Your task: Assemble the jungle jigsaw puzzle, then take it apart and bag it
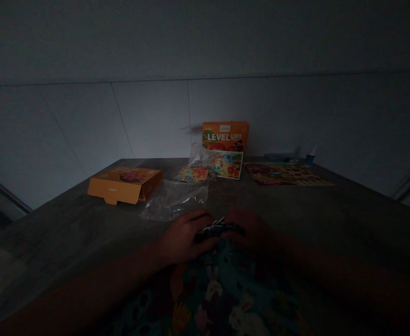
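Both my hands meet at the table's near edge around a small bunch of dark pieces with pale edges, which look like jigsaw puzzle pieces (pixel 218 227). My left hand (pixel 190 233) closes on the bunch from the left, fingers over the top and thumb below. From the right, my right hand (pixel 249 228) grips the same bunch, its fingers dim in the shadow. Just beyond my left hand lies a crumpled clear plastic bag (pixel 177 200). Farther back, another clear bag (pixel 196 170) shows colourful pieces in or under it.
An orange carton (pixel 126 184) with its flap open lies at the left. At the back stands an orange "LEVEL UP!" box (pixel 225 133), a picture card (pixel 229 164) leaning before it. A colourful picture sheet (pixel 285 174) and a small bottle (pixel 310 157) are at the right.
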The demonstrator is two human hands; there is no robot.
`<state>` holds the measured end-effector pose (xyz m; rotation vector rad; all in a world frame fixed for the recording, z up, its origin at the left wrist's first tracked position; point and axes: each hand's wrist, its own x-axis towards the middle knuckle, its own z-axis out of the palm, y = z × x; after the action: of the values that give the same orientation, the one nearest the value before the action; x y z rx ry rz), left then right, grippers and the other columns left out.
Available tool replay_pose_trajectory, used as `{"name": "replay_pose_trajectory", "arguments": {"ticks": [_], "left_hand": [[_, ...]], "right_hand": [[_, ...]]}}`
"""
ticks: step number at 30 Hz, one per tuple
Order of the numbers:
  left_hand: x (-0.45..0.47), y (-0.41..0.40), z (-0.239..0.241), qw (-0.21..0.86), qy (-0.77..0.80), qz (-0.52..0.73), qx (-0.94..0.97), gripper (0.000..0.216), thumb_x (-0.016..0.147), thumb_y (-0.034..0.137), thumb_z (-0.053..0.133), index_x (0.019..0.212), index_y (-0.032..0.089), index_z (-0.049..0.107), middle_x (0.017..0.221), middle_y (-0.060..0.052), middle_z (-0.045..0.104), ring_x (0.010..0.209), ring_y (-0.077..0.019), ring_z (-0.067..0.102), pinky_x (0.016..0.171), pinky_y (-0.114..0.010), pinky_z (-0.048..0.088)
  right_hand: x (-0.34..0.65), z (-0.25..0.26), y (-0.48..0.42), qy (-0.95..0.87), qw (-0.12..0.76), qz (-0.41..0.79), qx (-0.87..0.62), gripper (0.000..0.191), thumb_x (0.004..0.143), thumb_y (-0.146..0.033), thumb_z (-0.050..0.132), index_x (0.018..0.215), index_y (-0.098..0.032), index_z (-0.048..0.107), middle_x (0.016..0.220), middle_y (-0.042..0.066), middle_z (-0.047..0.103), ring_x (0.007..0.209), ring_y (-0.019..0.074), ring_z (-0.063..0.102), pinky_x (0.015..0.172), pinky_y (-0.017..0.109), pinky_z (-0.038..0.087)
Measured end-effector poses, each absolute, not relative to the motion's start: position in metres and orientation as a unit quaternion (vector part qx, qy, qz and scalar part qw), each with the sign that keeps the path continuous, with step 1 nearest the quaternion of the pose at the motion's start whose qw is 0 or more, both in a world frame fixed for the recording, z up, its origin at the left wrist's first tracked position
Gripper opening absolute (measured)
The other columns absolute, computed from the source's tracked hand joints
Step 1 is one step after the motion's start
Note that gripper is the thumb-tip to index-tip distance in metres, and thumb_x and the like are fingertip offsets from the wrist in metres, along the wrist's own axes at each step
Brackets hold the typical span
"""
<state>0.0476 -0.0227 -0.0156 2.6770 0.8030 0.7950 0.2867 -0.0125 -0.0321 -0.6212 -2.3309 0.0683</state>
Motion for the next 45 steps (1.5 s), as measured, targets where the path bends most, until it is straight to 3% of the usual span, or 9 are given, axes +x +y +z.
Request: {"name": "replay_pose_trajectory", "arguments": {"ticks": [5,8,15,19,23,27,35,40,45], "left_hand": [[0.049,-0.022,-0.016,0.12,0.282,0.264,0.915,0.018,0.098,0.027,0.05,0.102,0.017,0.064,0.1,-0.007,0.063,0.093,-0.0194,0.062,0.083,-0.031,0.052],[0.049,-0.022,-0.016,0.114,0.277,0.263,0.917,0.017,0.097,0.025,0.051,0.104,0.017,0.064,0.102,-0.008,0.063,0.095,-0.0197,0.062,0.084,-0.031,0.052],[0.05,-0.023,-0.016,0.11,0.265,0.274,0.918,0.018,0.097,0.023,0.051,0.105,0.016,0.066,0.101,-0.008,0.063,0.094,-0.0197,0.062,0.083,-0.031,0.053],[0.049,-0.023,-0.017,0.107,0.268,0.271,0.918,0.018,0.097,0.023,0.051,0.105,0.017,0.066,0.1,-0.008,0.063,0.093,-0.0194,0.062,0.081,-0.031,0.053],[0.049,-0.023,-0.017,0.103,0.266,0.269,0.92,0.017,0.097,0.022,0.051,0.104,0.017,0.066,0.1,-0.007,0.063,0.093,-0.0193,0.062,0.082,-0.031,0.053],[0.05,-0.024,-0.016,0.099,0.267,0.271,0.92,0.018,0.097,0.022,0.05,0.105,0.017,0.066,0.1,-0.008,0.064,0.093,-0.0196,0.062,0.082,-0.032,0.053],[0.05,-0.022,-0.019,0.105,0.266,0.286,0.914,0.018,0.097,0.023,0.05,0.101,0.015,0.067,0.099,-0.008,0.063,0.09,-0.0194,0.062,0.079,-0.032,0.053],[0.05,-0.022,-0.017,0.123,0.281,0.294,0.905,0.015,0.096,0.022,0.052,0.096,0.017,0.066,0.097,-0.007,0.064,0.088,-0.0185,0.062,0.077,-0.031,0.053],[0.05,-0.023,-0.016,0.12,0.287,0.294,0.904,0.016,0.096,0.023,0.052,0.095,0.018,0.067,0.095,-0.006,0.064,0.087,-0.0176,0.063,0.076,-0.029,0.052]], "right_hand": [[0.29,-0.028,-0.021,-0.908,0.343,0.043,-0.239,0.014,0.095,-0.031,0.052,0.099,-0.019,0.056,0.081,0.003,0.063,0.068,0.0154,0.057,0.063,0.027,0.041],[0.293,-0.025,-0.025,-0.904,0.364,0.045,-0.219,0.015,0.091,-0.026,0.052,0.103,-0.018,0.054,0.077,0.002,0.061,0.063,0.0141,0.055,0.059,0.025,0.04],[0.295,-0.023,-0.021,-0.91,0.291,0.025,-0.293,0.017,0.089,-0.036,0.053,0.088,-0.019,0.051,0.068,0.001,0.057,0.054,0.0143,0.05,0.052,0.027,0.032],[0.298,-0.021,-0.02,-0.931,0.258,0.0,-0.257,0.019,0.09,-0.037,0.051,0.081,-0.019,0.052,0.065,0.001,0.057,0.054,0.015,0.05,0.053,0.029,0.029],[0.299,-0.023,-0.021,-0.906,0.351,-0.058,-0.231,0.02,0.094,-0.027,0.047,0.077,-0.02,0.051,0.062,0.0,0.054,0.053,0.0131,0.047,0.052,0.028,0.031],[0.295,-0.026,-0.025,-0.874,0.435,-0.094,-0.195,0.015,0.099,-0.029,0.051,0.089,-0.02,0.056,0.069,0.001,0.061,0.059,0.0135,0.056,0.056,0.026,0.038],[0.287,-0.03,-0.025,-0.955,0.245,-0.11,-0.127,0.03,0.105,-0.034,0.039,0.095,-0.017,0.061,0.08,0.003,0.066,0.064,0.0136,0.058,0.056,0.025,0.04],[0.287,-0.028,-0.026,-0.953,0.245,-0.108,-0.139,0.03,0.104,-0.039,0.042,0.095,-0.017,0.061,0.079,0.003,0.066,0.06,0.0129,0.058,0.051,0.025,0.036],[0.286,-0.02,-0.035,-0.938,0.301,-0.074,-0.155,0.02,0.103,-0.03,0.042,0.101,-0.018,0.058,0.09,0.007,0.067,0.073,0.0152,0.063,0.059,0.026,0.045]]}}
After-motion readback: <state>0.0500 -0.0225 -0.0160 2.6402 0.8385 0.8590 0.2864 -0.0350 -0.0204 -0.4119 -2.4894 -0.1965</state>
